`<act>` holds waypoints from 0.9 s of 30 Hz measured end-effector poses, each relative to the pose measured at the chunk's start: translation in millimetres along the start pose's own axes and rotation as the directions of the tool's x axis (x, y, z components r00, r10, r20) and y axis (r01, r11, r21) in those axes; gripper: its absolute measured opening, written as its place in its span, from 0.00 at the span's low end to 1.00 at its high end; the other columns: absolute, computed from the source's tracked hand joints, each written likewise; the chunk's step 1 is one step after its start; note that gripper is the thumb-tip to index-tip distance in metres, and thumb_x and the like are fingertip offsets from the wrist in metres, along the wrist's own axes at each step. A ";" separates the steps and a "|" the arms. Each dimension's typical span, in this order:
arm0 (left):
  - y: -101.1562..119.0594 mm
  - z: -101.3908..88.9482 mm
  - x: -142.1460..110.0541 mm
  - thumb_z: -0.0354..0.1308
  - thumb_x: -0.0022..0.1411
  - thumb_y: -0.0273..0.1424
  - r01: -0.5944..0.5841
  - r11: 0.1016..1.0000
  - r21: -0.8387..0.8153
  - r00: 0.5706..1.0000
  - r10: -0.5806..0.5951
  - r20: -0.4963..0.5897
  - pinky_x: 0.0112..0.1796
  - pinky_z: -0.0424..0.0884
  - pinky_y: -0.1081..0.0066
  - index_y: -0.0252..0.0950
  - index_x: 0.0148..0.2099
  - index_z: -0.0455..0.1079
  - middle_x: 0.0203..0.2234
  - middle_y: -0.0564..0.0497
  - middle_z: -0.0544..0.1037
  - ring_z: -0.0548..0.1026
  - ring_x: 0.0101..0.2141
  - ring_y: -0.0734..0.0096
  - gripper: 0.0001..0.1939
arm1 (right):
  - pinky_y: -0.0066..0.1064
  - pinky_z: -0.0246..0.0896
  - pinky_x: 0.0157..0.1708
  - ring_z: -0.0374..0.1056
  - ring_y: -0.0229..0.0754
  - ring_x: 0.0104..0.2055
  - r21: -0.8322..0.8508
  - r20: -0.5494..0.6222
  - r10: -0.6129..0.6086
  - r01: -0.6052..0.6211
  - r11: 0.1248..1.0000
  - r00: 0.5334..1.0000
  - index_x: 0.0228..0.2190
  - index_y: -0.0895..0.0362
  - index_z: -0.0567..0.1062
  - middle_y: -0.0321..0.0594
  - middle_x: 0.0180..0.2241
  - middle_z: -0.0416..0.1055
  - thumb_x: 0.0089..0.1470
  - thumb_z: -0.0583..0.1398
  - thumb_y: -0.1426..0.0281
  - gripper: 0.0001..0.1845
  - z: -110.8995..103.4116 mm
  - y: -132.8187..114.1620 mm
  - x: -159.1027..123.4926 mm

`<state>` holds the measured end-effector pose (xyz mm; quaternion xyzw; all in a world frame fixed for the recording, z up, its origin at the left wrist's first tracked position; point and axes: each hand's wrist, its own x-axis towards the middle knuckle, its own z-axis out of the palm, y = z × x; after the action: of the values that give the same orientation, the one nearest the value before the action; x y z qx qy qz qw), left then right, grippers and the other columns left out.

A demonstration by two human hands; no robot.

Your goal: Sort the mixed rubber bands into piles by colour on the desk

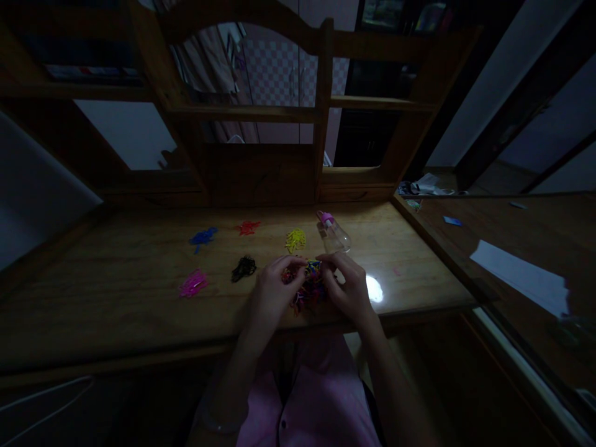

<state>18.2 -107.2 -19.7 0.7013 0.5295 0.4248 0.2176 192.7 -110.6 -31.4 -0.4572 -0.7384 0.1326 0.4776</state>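
A mixed heap of small coloured bands [310, 295] lies near the desk's front edge, partly hidden by my hands. My left hand [279, 282] is on its left side, fingers curled with thumb and forefinger together at the heap. On the right, my right hand [344, 282] has its fingertips pinched at the same heap; what exactly each pinch holds is too small to see. Sorted piles lie beyond and to the left: yellow [295, 239], red [248, 228], blue [203, 238], black [243, 268] and pink bands [194, 283].
A clear bulb-shaped bottle with a pink cap [336, 233] lies just beyond my right hand. A wooden shelf unit [261, 174] rises along the desk's back. To the right, white paper [520, 276] and a blue card [452, 221] rest on another wooden surface.
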 end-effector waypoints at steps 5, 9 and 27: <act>3.4 -2.1 -1.3 0.58 0.60 0.29 0.061 0.990 -0.127 0.998 -0.062 -0.004 0.45 0.72 0.69 0.38 0.39 0.77 0.37 0.52 0.82 0.79 0.40 0.67 0.07 | 0.32 0.63 0.40 0.70 0.42 0.40 0.014 0.100 -0.071 0.070 0.997 0.992 0.45 0.55 0.75 0.42 0.37 0.74 0.61 0.57 0.69 0.12 0.6 -5.4 1.6; 3.1 -1.7 -2.2 0.59 0.60 0.31 0.082 0.983 -0.162 0.997 -0.081 0.015 0.45 0.71 0.69 0.38 0.39 0.77 0.37 0.52 0.82 0.79 0.41 0.66 0.07 | 0.32 0.64 0.40 0.71 0.42 0.40 0.024 0.131 -0.111 0.109 0.994 0.985 0.49 0.54 0.74 0.42 0.39 0.75 0.62 0.57 0.69 0.14 4.7 1.3 2.0; -36.6 -20.3 -36.5 0.57 0.63 0.41 0.208 0.960 -0.186 0.962 -0.235 -0.138 0.40 0.73 0.71 0.38 0.39 0.74 0.36 0.50 0.81 0.78 0.39 0.65 0.12 | 0.29 0.61 0.31 0.69 0.38 0.30 -0.064 -0.021 -0.017 0.015 0.998 1.000 0.35 0.56 0.78 0.37 0.29 0.75 0.59 0.61 0.68 0.05 7.9 12.9 0.6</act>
<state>-21.8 -131.3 -49.6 0.5801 0.5823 0.4959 0.2801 193.2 -101.2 -43.2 -0.4677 -0.7406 0.1004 0.4719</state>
